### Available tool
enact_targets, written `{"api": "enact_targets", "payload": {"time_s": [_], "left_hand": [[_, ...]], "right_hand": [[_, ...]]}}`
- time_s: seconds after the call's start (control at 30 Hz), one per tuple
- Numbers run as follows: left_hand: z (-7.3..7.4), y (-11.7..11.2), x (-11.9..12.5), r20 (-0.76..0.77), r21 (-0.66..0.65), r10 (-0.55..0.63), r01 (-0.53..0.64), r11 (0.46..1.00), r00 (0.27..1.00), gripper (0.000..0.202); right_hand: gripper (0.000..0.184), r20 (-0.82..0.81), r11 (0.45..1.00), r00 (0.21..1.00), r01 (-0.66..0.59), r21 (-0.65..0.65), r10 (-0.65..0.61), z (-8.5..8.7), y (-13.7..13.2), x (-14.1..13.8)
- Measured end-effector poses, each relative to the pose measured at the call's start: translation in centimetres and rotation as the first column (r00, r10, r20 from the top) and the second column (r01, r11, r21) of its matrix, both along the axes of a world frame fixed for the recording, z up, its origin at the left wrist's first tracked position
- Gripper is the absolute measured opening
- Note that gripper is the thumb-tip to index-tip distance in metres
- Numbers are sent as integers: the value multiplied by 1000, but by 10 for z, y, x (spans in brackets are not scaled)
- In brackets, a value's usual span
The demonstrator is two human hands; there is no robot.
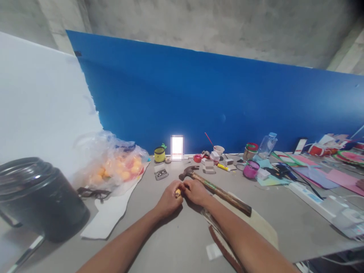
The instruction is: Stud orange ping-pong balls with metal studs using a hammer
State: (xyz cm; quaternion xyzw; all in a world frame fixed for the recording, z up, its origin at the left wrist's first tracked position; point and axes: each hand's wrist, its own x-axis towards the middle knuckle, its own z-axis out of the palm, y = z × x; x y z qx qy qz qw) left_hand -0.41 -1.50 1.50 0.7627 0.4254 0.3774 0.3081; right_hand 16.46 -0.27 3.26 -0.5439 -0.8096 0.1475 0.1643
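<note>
At the far left, a big dark tub (pixel 42 208) stands on the gray tabletop (pixel 159 242), and the side of the view cuts part of it off. Next comes a clear plastic bag (pixel 121 161) with round orange things inside, but the shiny, crinkled plastic makes them hard to see. Dark glasses (pixel 98 192) lie in front of the bag, close to a long white sheet (pixel 110 216). A strip of gray shows between this sheet and the left arm. A little box (pixel 162 174) of tiny shiny bits sits just past the left hand (pixel 170 199). That hand is curled up around a small yellow thing (pixel 178 193), whose end peeks out near the thumb, in the middle of the tabletop; the rest is hidden. The right hand (pixel 196 191) is right beside it, with its fingers bent in toward the left one. I cannot tell if it holds anything, because its fingertips are too small and blurry. Both arms reach in from the bottom edge. A hammer (pixel 222 190) lies close to the right hand, its head past the knuckles and its handle slanting over a pale cloth (pixel 264 223). The right arm hides some of the cloth. Farther right, a white power strip (pixel 307 197) lies near the tabletop's front edge.
</note>
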Motion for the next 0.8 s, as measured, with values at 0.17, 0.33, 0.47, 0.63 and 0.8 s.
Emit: {"api": "enact_targets", "payload": {"time_s": [0.17,0.33,0.47,0.63,0.8], "left_hand": [[3,-3,-1,26,-88,27,-25,996,999,16],[1,2,-2,-23,-20,-2,2,1000,1000,25],[1,4,-2,-37,-5,-24,24,1000,999,24],[5,0,-3,6,-78,-48,48,996,999,20],[5,0,-3,46,-143,-41,47,989,998,12]], "right_hand": [[17,9,1000,1000,-21,-17,21,2,-2,0],[18,47,999,998,-39,-7,39,4,-4,0],[17,78,998,996,-43,-36,46,8,-5,1],[19,103,997,993,-55,-47,60,11,-7,1],[19,107,997,992,-66,-47,71,8,-6,2]]}}
